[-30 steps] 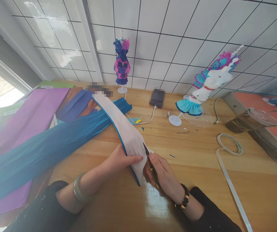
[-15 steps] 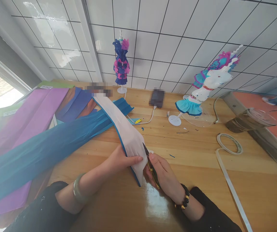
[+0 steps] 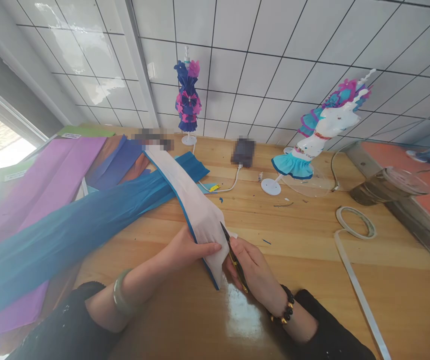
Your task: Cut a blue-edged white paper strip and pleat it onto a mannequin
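The wooden tabletop [image 3: 301,270] looks glossy, the pale strip [image 3: 199,206] matt, the snips [image 3: 236,265] metallic.

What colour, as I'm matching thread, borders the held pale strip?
Blue edge on the pale strip; best in head view.

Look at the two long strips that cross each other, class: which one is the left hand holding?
The pale strip with the blue edge, gripped by the left hand, thumb on top. The all-blue strip passes beneath it, touched by neither hand.
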The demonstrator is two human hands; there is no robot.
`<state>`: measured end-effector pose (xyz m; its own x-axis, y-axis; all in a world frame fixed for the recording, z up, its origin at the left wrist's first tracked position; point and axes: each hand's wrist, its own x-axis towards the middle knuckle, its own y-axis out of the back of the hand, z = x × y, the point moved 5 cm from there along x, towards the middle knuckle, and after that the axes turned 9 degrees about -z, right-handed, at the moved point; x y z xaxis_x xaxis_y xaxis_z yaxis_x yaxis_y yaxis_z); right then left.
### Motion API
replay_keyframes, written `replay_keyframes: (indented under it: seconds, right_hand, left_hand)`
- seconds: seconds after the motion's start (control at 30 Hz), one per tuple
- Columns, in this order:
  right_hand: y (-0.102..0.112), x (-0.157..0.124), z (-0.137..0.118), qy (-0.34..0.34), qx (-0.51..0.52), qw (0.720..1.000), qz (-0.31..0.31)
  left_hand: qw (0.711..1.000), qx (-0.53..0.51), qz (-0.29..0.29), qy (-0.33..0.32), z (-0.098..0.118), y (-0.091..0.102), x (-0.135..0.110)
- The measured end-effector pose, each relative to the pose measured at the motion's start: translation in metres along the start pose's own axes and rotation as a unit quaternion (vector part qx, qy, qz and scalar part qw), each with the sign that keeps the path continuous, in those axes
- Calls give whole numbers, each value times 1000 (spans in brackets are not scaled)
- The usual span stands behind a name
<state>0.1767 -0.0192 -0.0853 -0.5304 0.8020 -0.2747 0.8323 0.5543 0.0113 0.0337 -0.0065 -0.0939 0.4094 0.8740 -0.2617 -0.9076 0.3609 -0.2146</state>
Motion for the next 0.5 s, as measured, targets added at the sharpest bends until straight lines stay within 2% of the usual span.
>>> replay_keyframes:
  seconds: [0.5]
  right_hand:
    - [0,0,2,-8,2,1000,-3]
  left_hand:
    - [1000,-2,-9,-2,-1,0,2]
